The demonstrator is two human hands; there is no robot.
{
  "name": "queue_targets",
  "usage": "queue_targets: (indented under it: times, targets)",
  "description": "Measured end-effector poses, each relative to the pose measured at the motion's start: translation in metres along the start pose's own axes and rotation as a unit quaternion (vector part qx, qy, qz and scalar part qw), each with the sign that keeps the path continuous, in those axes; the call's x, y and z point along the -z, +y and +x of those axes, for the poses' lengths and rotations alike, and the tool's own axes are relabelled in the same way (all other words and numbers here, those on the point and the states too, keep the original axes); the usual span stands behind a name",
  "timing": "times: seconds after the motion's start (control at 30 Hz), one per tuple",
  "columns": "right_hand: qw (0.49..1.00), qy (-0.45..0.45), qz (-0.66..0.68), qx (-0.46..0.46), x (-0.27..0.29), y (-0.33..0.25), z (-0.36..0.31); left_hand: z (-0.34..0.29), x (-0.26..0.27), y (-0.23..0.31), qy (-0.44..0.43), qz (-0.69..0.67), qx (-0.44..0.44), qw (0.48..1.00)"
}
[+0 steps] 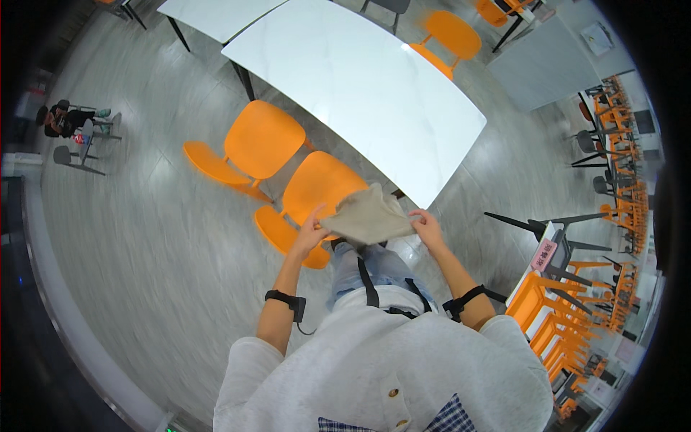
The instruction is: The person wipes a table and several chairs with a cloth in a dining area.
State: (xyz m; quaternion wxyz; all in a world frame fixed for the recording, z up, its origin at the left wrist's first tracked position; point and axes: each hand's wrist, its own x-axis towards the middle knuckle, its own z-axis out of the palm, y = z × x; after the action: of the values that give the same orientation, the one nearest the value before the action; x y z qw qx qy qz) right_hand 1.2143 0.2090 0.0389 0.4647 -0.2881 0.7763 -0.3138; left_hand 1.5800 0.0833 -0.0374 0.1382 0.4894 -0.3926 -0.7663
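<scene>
A greyish-beige cloth (371,217) is stretched between my two hands in front of my legs. My left hand (311,232) pinches its left edge, close to the seat of an orange chair (320,183). At the opposite edge, my right hand (426,227) grips the cloth between thumb and fingers. The cloth's far part rises in a crumpled fold and covers some of the chair seat and the floor beyond. Its kind, beyond being a piece of fabric, cannot be made out.
Just ahead stands a long white table (360,86), its near corner close to my right hand. Another orange chair (266,137) is at the left. Orange chairs (536,302) are stacked on a table to the right. A seated person (68,121) is far left.
</scene>
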Motion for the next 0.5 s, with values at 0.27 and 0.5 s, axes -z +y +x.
queue_targets:
  times: [0.27,0.5]
  targets:
    - [0.996,-0.091,0.002,0.008,-0.031,-0.019,0.068,0.018,0.034,0.009,0.037,0.213,-0.181,0.96]
    - [0.962,-0.08,-0.193,0.175,-0.087,-0.085,0.103,0.036,0.087,0.076,0.237,0.214,-0.187,0.929]
